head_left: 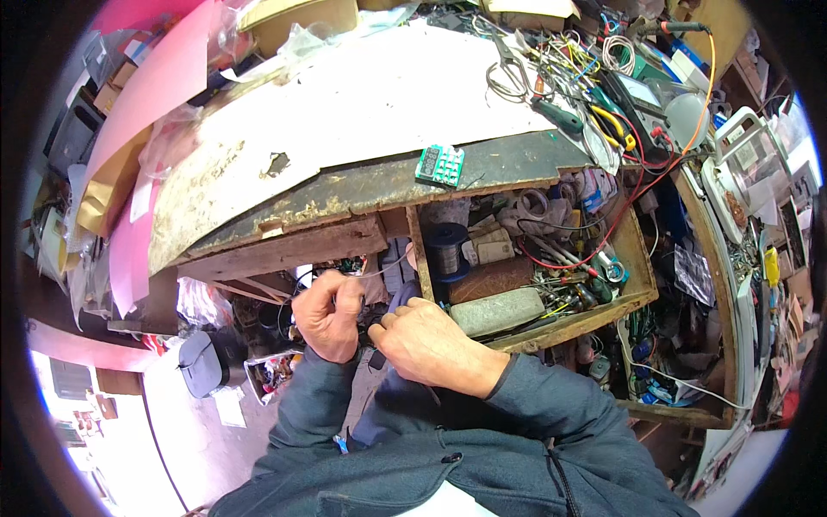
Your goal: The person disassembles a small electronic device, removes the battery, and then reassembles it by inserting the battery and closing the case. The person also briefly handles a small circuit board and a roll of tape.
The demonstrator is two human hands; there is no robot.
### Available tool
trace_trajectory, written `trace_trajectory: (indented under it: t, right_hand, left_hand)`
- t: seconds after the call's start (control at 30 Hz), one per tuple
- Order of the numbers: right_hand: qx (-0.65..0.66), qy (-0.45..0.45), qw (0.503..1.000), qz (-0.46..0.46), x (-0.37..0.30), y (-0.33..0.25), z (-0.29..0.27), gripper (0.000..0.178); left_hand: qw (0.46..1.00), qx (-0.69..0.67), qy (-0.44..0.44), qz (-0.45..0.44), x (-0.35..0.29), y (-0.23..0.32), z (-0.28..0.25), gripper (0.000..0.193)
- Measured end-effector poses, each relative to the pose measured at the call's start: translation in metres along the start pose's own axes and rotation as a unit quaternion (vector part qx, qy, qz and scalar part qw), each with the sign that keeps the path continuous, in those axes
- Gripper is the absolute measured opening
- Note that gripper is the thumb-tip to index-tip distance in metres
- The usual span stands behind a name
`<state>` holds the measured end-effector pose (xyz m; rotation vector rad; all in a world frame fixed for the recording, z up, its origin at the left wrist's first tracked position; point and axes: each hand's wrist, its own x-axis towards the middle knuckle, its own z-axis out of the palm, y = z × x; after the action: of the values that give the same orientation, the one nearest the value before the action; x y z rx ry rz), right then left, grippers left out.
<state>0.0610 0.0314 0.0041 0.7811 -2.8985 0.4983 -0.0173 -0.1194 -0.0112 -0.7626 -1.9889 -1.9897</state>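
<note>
My left hand (329,316) is closed in front of the workbench, fingers curled into a pinch. A thin pale wire (379,273) arcs up and to the right from beside its fingertips. Close by on the right, my right hand (435,345) has its fingers bent and pressed together; whatever they grip is hidden beneath them. Both hands hover over my lap, left of an open wooden drawer (594,317). On the bench's front edge lies a small green circuit board (440,165) with a dark display and pale buttons.
The drawer holds a solder spool (448,252), a grey block (497,312) and several screwdrivers. Scissors (510,76), pliers (613,126), a multimeter (636,96) with red leads and tangled wires crowd the bench's right side. Pink sheets (155,103) stand at the left.
</note>
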Motion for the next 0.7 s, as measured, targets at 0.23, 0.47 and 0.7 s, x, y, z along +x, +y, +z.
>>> trace_trajectory:
  t: [0.23, 0.47, 0.7]
  right_hand:
    - [0.012, 0.015, 1.000, -0.020, -0.001, 0.005, -0.003, 0.013]
    - [0.049, 0.032, 0.998, -0.027, -0.001, 0.008, 0.001, 0.014]
    - [0.066, 0.069, 0.995, 0.014, 0.001, 0.002, 0.000, 0.011]
  left_hand:
    - [0.906, 0.271, -0.208, 0.249, 0.118, 0.066, 0.049, 0.057]
    - [0.889, 0.248, -0.295, 0.248, 0.151, 0.037, 0.059, 0.051]
    - [0.938, -0.270, -0.180, -0.122, 0.087, 0.068, 0.023, 0.047]
